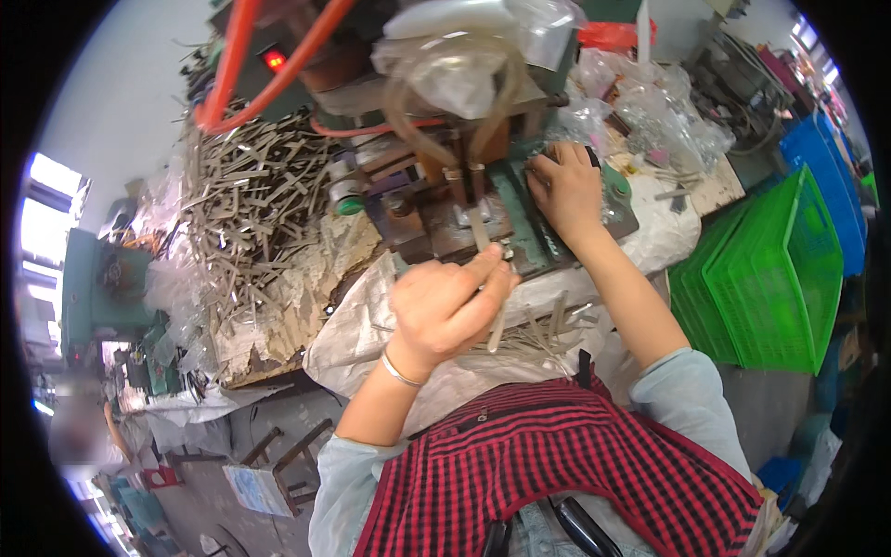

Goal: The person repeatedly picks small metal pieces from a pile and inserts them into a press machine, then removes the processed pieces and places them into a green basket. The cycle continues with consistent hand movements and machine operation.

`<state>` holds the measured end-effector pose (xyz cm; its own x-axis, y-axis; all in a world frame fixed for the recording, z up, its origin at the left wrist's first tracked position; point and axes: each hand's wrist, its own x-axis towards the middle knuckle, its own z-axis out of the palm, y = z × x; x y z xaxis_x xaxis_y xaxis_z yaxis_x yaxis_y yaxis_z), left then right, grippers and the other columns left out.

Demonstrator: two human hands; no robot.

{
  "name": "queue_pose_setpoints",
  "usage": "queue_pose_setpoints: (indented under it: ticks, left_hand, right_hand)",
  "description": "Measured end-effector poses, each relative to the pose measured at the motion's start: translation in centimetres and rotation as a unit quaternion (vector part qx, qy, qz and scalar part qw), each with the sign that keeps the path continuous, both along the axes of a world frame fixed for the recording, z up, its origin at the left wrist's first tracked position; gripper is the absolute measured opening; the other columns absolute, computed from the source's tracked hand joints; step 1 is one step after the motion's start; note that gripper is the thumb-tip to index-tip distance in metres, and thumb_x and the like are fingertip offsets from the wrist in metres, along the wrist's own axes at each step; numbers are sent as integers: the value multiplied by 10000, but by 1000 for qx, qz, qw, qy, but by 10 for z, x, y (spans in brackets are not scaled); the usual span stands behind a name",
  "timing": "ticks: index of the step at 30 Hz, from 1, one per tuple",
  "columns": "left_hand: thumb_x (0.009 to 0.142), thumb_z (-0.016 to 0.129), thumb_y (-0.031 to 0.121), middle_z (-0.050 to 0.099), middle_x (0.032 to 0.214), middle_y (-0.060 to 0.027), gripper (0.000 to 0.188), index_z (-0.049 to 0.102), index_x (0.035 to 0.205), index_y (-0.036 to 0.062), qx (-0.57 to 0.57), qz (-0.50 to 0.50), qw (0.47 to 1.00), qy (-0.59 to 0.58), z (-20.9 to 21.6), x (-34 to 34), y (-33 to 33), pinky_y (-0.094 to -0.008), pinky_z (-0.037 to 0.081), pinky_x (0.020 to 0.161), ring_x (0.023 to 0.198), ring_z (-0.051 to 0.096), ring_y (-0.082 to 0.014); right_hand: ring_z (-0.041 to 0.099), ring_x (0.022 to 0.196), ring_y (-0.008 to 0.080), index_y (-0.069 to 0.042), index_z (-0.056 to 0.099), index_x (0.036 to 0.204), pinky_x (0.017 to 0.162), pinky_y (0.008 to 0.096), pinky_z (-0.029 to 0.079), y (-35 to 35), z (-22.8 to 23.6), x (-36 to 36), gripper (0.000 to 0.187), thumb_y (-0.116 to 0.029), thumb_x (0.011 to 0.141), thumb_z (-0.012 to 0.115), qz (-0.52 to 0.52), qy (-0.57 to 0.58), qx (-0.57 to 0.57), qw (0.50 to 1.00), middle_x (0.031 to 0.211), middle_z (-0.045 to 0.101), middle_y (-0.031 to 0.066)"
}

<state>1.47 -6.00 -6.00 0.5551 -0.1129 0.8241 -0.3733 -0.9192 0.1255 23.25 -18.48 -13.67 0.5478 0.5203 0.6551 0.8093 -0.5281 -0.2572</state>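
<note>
My left hand (pixel 444 302) is closed in a pinch on a thin flat metal strip (pixel 497 332). One end of the strip reaches in under the press head, onto the metal die block (pixel 445 232); the other sticks out below my fingers. Two clear hoses (pixel 408 116) come down to the tooling above the block. My right hand (pixel 568 190) is curled over the right side of the green machine base, next to a black part (pixel 592 158). What its fingers hold, if anything, is hidden. Several loose strips (pixel 543 334) lie on the white sacking before me.
A large heap of metal strips (pixel 260 186) covers the bench at left. Orange hoses (pixel 223 93) hang above it. Clear plastic bags (pixel 650 102) lie at back right. Green crates (pixel 770 278) stand at right, a stool (pixel 269 478) at lower left. Another person is at far left.
</note>
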Motion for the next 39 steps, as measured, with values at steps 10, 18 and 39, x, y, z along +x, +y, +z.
queue_pose_setpoints:
  ticks: [10, 18, 39]
  left_hand:
    - [886, 696, -76, 758, 944, -106, 128, 735, 993, -18, -183, 358, 914, -44, -32, -121, 85, -309, 544, 746, 821, 696, -201]
    - [801, 707, 117, 582, 871, -49, 108, 754, 897, 114, 166, 463, 835, 248, -95, -95, 233, -414, 464, 784, 875, 593, -268]
    - [1051, 628, 211, 728, 1184, -167, 287, 659, 1189, -38, -690, 149, 708, 28, -113, -68, 132, -333, 609, 843, 1116, 709, -238]
  right_hand:
    - [658, 966, 121, 4, 709, 1071, 880, 271, 511, -64, -18, -9, 113, -70, 1001, 660, -10, 355, 378, 855, 1022, 724, 40]
    - [598, 817, 62, -24, 737, 1089, 764, 213, 473, -22, -11, -7, 134, -73, 967, 710, 23, 323, 347, 880, 905, 679, -13]
    - [668, 980, 123, 26, 603, 1245, 888, 278, 519, 26, 53, -84, 381, 13, 885, 725, 216, 465, 354, 782, 1021, 720, 70]
